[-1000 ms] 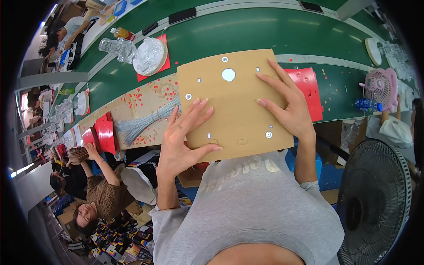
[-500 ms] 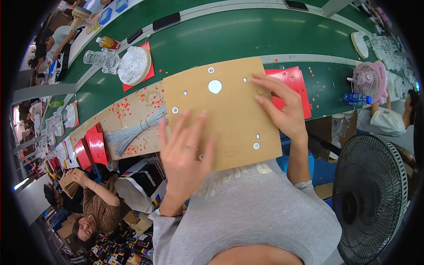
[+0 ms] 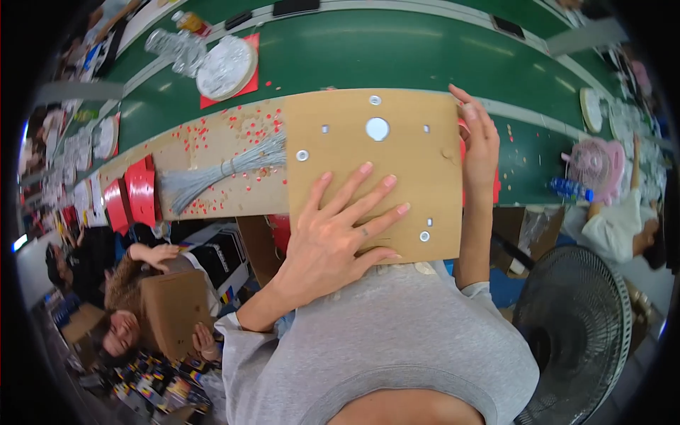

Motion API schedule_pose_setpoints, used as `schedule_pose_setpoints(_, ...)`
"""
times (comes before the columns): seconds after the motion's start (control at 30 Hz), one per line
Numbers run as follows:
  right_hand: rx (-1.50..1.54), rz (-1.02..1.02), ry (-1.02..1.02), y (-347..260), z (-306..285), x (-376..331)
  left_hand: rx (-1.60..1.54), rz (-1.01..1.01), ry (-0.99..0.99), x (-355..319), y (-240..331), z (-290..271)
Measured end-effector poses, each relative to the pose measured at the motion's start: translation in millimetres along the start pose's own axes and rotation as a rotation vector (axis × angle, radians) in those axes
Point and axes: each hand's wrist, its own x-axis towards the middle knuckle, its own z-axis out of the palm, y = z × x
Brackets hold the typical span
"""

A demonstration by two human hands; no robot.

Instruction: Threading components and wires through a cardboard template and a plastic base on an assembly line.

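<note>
A brown cardboard panel (image 3: 418, 180) lies in front of my chest, over the table's near edge. It has a round hole near its top, metal eyelets and small slots. My left hand (image 3: 336, 237) rests flat on its lower left part, fingers spread, a ring on one finger. At the upper right edge, my right hand (image 3: 482, 145) holds the panel's side; its thumb is hidden. Behind that edge, red sheets (image 3: 496, 185) peek out. A tied bundle of grey wires (image 3: 227, 168) runs out from under the panel's left side.
Red and tan discs lie scattered on a tan board (image 3: 248, 197) at left, beside folded red pieces (image 3: 140, 191). Beyond, a round white base (image 3: 227, 67) stands on the green table (image 3: 354, 53). A black fan (image 3: 577, 319) is at my right. A co-worker holds a cardboard box (image 3: 177, 312).
The panel has shifted right and turned straighter. My left hand has settled flat on it, and my right hand has moved from its face to its right edge. The co-worker's cardboard has changed position.
</note>
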Motion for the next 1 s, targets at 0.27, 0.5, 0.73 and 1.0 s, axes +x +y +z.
schedule_pose_setpoints(0.27, 0.136, 0.063, -0.174, 149.0, 10.4, 74.6, -0.033, 0.067, 0.11, -5.9, -5.3, 12.8)
schedule_pose_setpoints(0.5, 0.224, 0.047, -0.37, 147.1, 75.4, 123.7, -0.074, -0.003, 0.164, -24.2, 4.0, 23.0)
schedule_pose_setpoints(0.73, 0.278, 0.098, -0.476, 148.9, 112.3, 133.6, 0.195, 0.02, 0.164, -20.4, 21.1, 24.7)
schedule_pose_setpoints(1.0, 0.329, 0.134, -0.465, 144.3, 105.1, 130.4, 0.255, 0.043, 0.181, -20.3, 16.6, 18.3)
